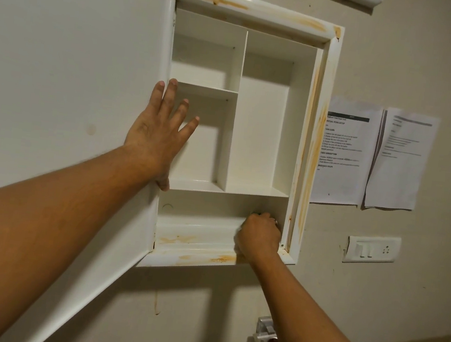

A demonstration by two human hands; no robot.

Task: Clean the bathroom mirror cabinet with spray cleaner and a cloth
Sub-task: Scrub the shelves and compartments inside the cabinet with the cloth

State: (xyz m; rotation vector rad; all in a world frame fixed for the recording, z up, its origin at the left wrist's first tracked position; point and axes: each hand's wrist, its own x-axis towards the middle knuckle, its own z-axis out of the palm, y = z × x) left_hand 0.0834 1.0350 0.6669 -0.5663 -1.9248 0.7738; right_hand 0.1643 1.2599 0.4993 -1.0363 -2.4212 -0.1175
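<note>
Head view: glossy white rectangular cabinet (259,132), orange-streaked rounded frame (312,152), smooth flat door (60,81).

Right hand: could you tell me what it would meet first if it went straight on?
Probably the back wall of the bottom compartment, near its right corner; the right hand, gripping a cloth, points inward. Depth is unclear.
</note>
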